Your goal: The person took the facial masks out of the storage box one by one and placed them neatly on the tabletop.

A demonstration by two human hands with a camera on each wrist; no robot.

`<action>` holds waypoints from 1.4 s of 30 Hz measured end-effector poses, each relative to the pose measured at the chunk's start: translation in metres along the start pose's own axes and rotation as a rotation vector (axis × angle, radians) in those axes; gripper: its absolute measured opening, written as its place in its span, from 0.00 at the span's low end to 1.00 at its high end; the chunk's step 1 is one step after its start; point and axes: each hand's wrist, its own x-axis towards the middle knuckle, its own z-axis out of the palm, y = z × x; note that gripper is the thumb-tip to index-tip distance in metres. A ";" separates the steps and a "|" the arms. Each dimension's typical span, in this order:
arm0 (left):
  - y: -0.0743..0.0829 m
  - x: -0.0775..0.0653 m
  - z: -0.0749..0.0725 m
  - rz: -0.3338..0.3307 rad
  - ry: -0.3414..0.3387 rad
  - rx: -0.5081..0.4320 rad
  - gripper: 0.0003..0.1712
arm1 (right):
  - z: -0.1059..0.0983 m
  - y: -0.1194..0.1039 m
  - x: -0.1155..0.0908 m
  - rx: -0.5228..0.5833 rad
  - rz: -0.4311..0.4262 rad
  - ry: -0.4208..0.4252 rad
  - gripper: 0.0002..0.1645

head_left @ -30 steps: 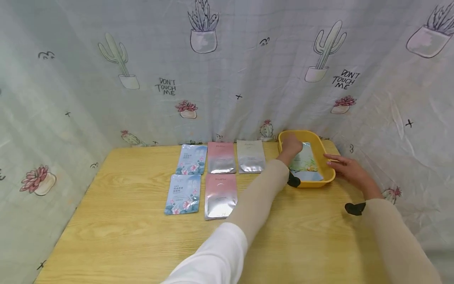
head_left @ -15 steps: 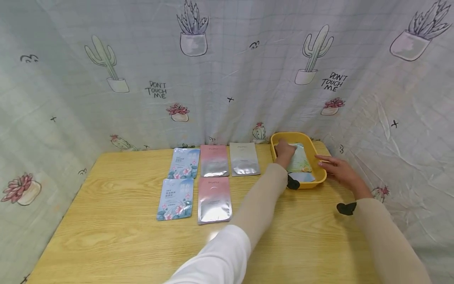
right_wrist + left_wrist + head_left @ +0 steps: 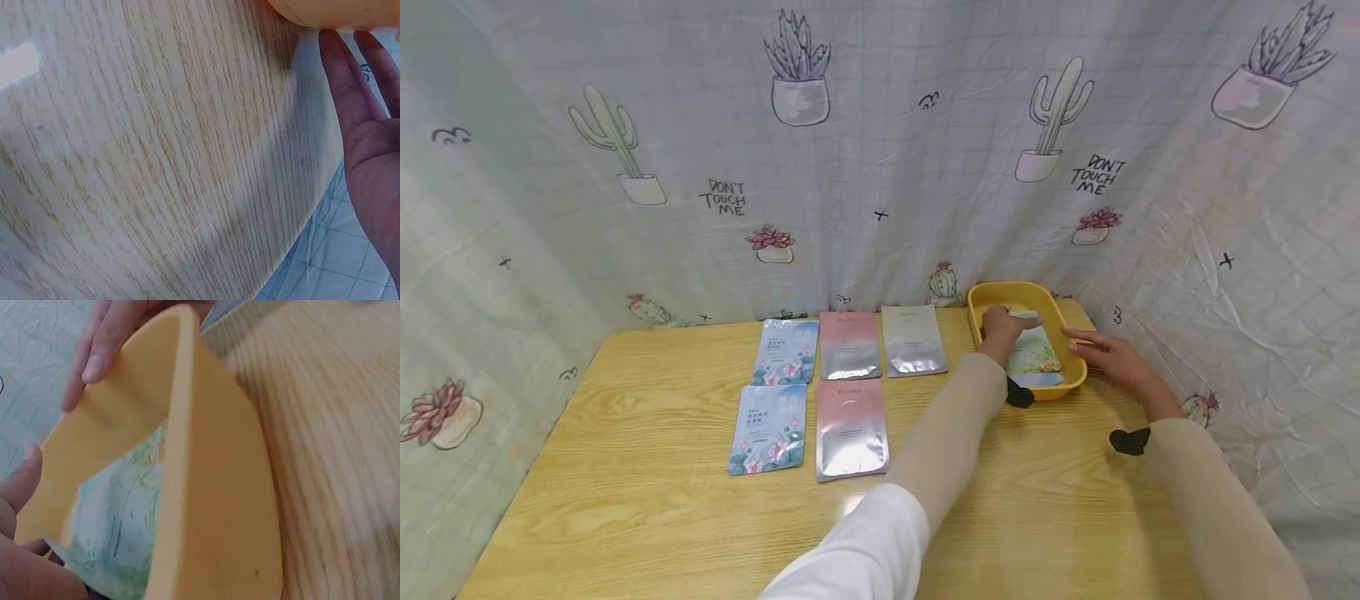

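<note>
A green-and-white face mask packet (image 3: 1034, 348) with a plant print lies in a yellow basket (image 3: 1024, 293) at the back right. My left hand (image 3: 1000, 332) reaches into the basket at the packet's far left corner. In the left wrist view, that corner is bent up by the fingers while the thumb (image 3: 24, 481) stands away from it. Part of the fingers is hidden under the packet. A pale blue packet (image 3: 1037, 379) shows beneath the green one. My right hand (image 3: 1120, 365) touches the basket's right side with straight fingertips.
Left of the basket, several face mask packets lie in two rows: a silver-beige one (image 3: 914, 340), pink ones (image 3: 852, 429) and blue lotus-print ones (image 3: 767, 429). The wooden table (image 3: 647, 483) meets a cactus-print curtain (image 3: 865, 150) behind and at the sides.
My left hand has shifted slightly inside the basket, and its thumb now stretches out over the green packet. The right hand stays at the basket's side. The head view has shifted a little.
</note>
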 end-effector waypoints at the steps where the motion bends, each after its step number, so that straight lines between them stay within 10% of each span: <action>1: 0.000 -0.001 0.000 0.003 -0.002 -0.017 0.38 | 0.000 0.000 0.001 -0.002 -0.002 -0.001 0.41; 7: 0.000 -0.002 -0.001 0.022 0.039 -0.097 0.35 | -0.001 -0.002 0.002 -0.001 0.001 0.003 0.41; 16: 0.003 -0.008 -0.005 0.028 0.110 0.072 0.13 | 0.002 0.001 0.003 -0.003 0.005 0.000 0.41; 26: -0.003 -0.004 -0.003 0.006 0.079 0.079 0.11 | 0.005 0.000 0.001 -0.015 -0.007 -0.003 0.40; 37: 0.008 -0.011 -0.011 0.075 -0.112 0.189 0.16 | 0.001 -0.001 0.000 -0.003 -0.003 0.003 0.40; 42: 0.008 -0.014 -0.019 0.114 -0.304 0.036 0.12 | 0.000 -0.002 -0.001 -0.027 -0.005 -0.004 0.41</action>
